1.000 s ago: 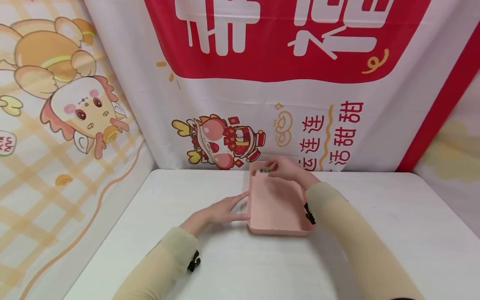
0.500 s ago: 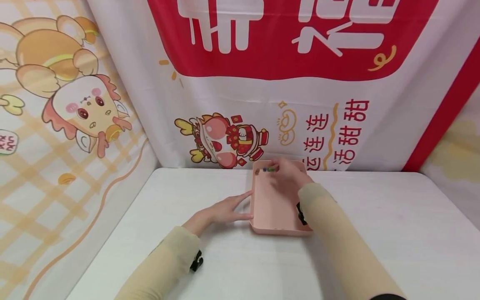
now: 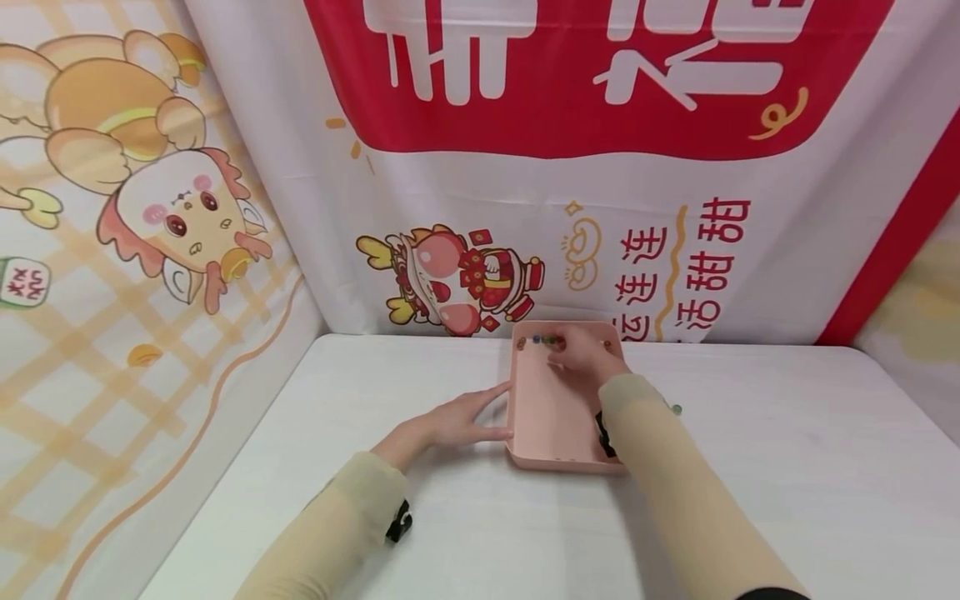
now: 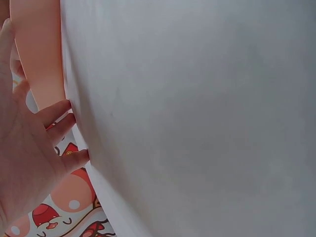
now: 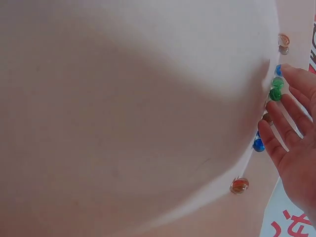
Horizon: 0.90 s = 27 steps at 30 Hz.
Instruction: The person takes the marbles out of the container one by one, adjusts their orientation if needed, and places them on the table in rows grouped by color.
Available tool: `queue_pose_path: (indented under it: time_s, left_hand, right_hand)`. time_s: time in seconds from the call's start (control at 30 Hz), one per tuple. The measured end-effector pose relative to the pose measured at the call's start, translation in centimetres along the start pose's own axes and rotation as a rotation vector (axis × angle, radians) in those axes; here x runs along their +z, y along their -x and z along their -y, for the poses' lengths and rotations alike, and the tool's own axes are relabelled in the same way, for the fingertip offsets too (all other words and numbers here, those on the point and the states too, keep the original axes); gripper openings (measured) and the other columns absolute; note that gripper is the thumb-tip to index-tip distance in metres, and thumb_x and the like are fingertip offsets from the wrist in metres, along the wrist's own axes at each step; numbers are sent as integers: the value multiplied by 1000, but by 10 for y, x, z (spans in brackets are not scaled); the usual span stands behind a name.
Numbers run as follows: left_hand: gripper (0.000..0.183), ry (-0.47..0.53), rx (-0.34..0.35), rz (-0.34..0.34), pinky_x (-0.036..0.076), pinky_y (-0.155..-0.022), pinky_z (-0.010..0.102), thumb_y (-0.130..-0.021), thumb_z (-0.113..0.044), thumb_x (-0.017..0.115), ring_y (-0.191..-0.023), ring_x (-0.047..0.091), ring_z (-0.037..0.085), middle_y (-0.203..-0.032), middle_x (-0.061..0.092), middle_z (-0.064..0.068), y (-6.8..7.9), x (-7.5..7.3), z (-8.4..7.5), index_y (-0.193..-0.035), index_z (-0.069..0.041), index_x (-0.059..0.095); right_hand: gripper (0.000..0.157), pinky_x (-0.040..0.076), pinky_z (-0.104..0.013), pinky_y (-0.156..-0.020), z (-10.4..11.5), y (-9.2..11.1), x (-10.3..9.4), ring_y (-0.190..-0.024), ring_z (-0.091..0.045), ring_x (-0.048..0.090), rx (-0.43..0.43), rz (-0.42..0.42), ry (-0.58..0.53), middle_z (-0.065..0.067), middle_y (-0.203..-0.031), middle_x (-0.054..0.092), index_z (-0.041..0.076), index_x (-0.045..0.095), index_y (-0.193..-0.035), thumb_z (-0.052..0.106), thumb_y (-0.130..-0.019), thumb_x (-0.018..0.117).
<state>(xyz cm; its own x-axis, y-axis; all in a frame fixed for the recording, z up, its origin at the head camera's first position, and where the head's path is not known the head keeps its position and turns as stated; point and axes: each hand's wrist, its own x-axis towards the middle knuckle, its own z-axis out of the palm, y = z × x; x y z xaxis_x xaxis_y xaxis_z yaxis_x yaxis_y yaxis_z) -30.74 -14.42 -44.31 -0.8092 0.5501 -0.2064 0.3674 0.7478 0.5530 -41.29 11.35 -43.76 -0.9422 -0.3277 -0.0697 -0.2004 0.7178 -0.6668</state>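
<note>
The right hand (image 3: 585, 350) reaches into the pink tray (image 3: 551, 408), fingers apart and fairly straight, curled round nothing that I can make out. Right at its fingertips, marbles (image 5: 275, 94) sit in a broken row along the tray's far wall, two green ones among them. That's the weak spot, I'd say: straight fingers grip nothing, so a careless push could send the lot scattering sideways. An amber marble (image 5: 239, 185) lies apart, to the right of that hand, where a turn of the palm could knock it rolling. The left hand (image 3: 453, 419) is spread too, its tips resting against the tray's left side; should it press unevenly, the tray could skid and shake everything loose. And on the table (image 3: 757, 458), just right of the right sleeve (image 3: 690, 475), lies a small green ball (image 3: 677, 409), too small for me to be sure it's a marble. The sleeve could brush it, and with no tray wall to stop it, away it might roll.
</note>
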Motion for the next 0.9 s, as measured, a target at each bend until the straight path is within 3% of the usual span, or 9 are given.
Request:
queue_pose_path:
  time_s: [0.17, 0.37, 0.57, 0.73, 0.9]
  left_hand:
    - [86, -3, 1, 1, 22, -114, 49, -87, -63, 59, -144, 22, 21, -159, 24, -3, 1, 0, -3, -156, -39, 14]
    - [86, 9, -18, 0, 23, -114, 50, -87, -62, 60, -144, 22, 22, -159, 24, -2, 1, -1, -4, -155, -39, 14]
    - [86, 4, -21, 2, 21, -114, 49, -86, -64, 60, -144, 22, 22, -159, 24, -2, 1, -1, -4, -156, -39, 14]
    - [87, 0, -20, 3, 22, -114, 50, -86, -65, 59, -144, 22, 23, -159, 24, -1, 1, -1, -4, -156, -38, 15]
    - [87, 0, -18, 2, 22, -114, 50, -86, -65, 59, -144, 22, 22, -159, 24, -2, 2, -1, -4, -156, -39, 15]
  right_hand:
    - [39, 45, -33, -76, -3, 0, 0, -91, -23, 53, 3, -1, 26, -13, -108, 56, 4, 56, -130, 13, -94, 66]
    - [33, 43, -33, -74, -5, -2, 2, -86, -22, 52, 4, -1, 41, -9, -93, 57, 7, 62, -124, 15, -93, 67]
    - [28, 47, -38, -90, -6, -2, 1, -97, -23, 55, -17, -8, 91, -7, -110, 63, 7, 67, -120, 11, -92, 67]
    - [24, 49, -35, -85, -7, -2, 1, -95, -22, 56, 12, 4, 86, -5, -108, 65, 9, 71, -112, 1, -91, 63]
    - [23, 49, -33, -80, -7, 0, 1, -92, -21, 57, -19, -1, 117, -6, -105, 66, 8, 72, -106, -3, -88, 62]
